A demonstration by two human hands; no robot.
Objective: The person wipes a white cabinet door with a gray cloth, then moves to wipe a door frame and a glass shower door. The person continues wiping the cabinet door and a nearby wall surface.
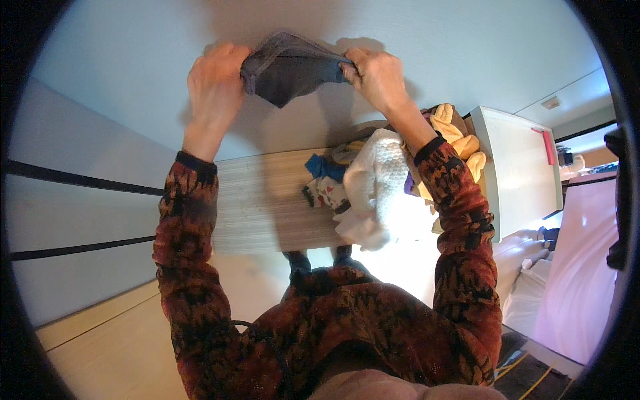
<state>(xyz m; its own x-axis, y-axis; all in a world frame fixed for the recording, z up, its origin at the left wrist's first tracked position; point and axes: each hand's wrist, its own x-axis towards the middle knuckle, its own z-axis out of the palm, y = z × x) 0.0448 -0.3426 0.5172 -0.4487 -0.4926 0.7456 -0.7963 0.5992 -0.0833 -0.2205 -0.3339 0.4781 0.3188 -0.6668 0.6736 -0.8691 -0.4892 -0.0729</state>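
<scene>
A small dark grey garment (290, 69), thin and stretchy, is pulled out sideways between both hands in front of a pale blue wall. My left hand (219, 77) is closed on its left end. At the other end my right hand (375, 75) pinches the edge between thumb and fingers. The cloth sags to a point in the middle, and its exact kind cannot be made out. Below my right forearm lies a heap of clothes, with a fluffy white garment (377, 180) at the front and yellow cloth (453, 133) behind it.
The heap rests on a light wood-grained bench top (250, 200). Blue cloth (325, 168) and a patterned white piece (331, 193) lie at its left side. A white cabinet (517, 173) stands to the right, near a pinkish panel (580, 267). Dark strips cross the left wall.
</scene>
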